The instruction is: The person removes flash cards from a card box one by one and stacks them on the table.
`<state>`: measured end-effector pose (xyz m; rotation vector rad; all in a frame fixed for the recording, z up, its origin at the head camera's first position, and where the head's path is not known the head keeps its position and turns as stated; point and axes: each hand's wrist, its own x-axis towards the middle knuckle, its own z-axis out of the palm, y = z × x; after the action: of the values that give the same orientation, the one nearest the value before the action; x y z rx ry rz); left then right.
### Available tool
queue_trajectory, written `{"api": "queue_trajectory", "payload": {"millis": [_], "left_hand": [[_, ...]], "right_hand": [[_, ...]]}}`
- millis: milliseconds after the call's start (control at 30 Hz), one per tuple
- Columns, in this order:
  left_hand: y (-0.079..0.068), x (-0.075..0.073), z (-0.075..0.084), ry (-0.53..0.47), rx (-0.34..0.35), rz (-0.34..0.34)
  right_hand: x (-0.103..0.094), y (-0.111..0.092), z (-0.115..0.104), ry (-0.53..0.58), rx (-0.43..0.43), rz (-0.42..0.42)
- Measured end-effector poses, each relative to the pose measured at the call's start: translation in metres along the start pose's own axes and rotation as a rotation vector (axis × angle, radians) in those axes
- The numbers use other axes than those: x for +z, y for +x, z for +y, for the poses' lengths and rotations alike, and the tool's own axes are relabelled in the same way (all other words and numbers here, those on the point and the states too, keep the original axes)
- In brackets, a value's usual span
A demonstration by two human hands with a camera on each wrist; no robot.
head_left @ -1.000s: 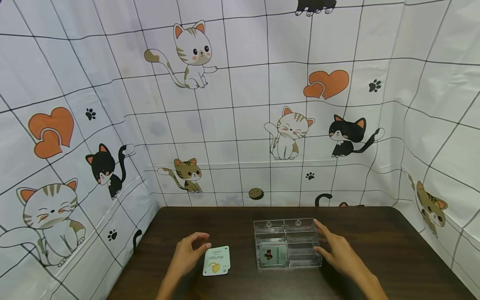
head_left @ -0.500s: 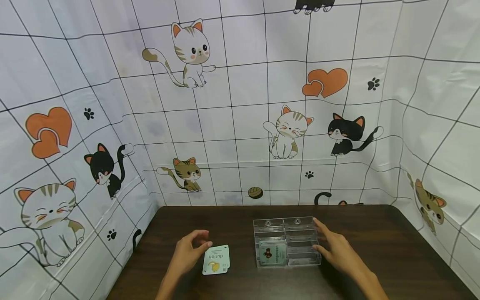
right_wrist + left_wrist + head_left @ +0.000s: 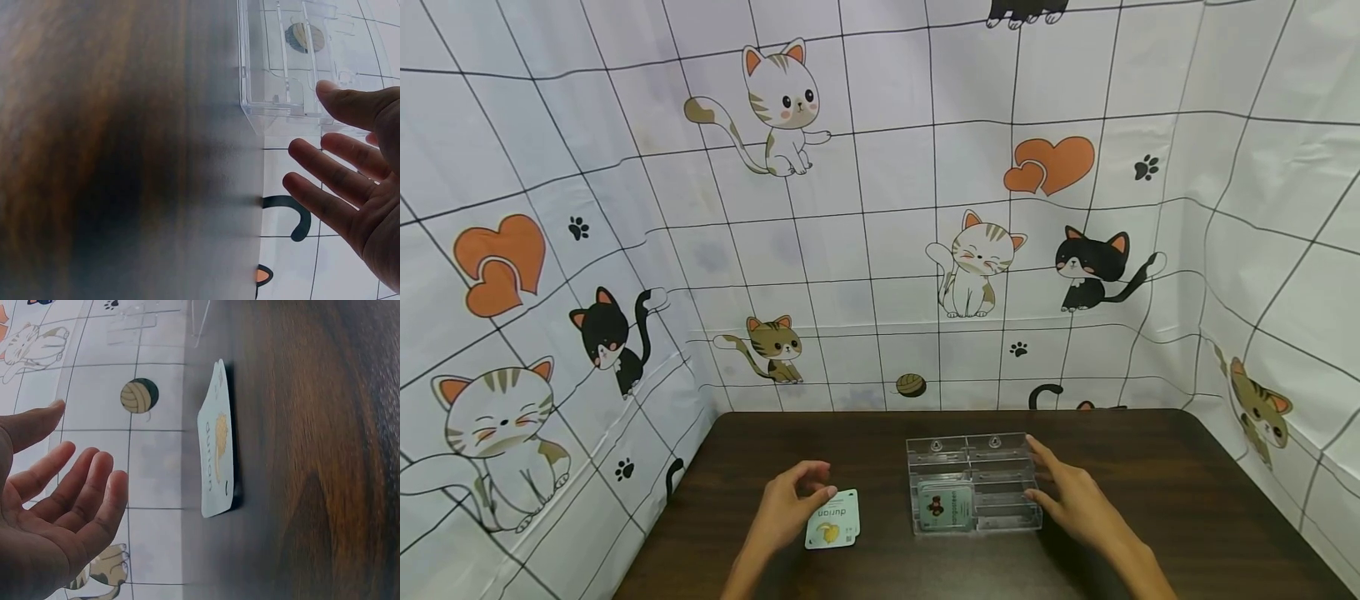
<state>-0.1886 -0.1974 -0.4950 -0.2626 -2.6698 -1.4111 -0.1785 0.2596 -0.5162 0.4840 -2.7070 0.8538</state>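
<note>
In the head view a small pile of pale green cards point(image 3: 832, 521), the top one printed "durian" with a yellow fruit, lies on the table. My left hand point(image 3: 790, 504) is at the pile's left, its thumb overlapping the top card's corner. The left wrist view has its fingers loosely bent and holding nothing, apart from the cards point(image 3: 215, 450). To the right stands a clear plastic card holder point(image 3: 1000, 504) with several compartments. My right hand point(image 3: 1071, 504) is at the holder's right side, thumb and fingertips right at its edge, fingers extended.
In the holder's front left compartment sits a green card point(image 3: 946, 507) with a dark red fruit picture. Everything rests on a dark brown wooden table point(image 3: 880, 575). Behind it hangs a white sheet point(image 3: 865, 250) with cat prints and grid lines.
My left hand has shifted slightly to the right, its thumb now over the corner of the durian card. The right hand and the holder stay where they were.
</note>
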Motion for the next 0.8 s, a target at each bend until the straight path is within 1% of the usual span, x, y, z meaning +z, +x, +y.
{"api": "queue_trajectory", "payload": {"millis": [467,800], "left_hand": [[0.003,0.006,0.007,-0.033,0.045,-0.010],[0.003,0.013,0.010,-0.060,0.055,-0.047]], "right_hand": [[-0.001,0.000,-0.002,-0.008,0.025,-0.018],[-0.001,0.000,-0.002,-0.013,0.015,-0.011]]}}
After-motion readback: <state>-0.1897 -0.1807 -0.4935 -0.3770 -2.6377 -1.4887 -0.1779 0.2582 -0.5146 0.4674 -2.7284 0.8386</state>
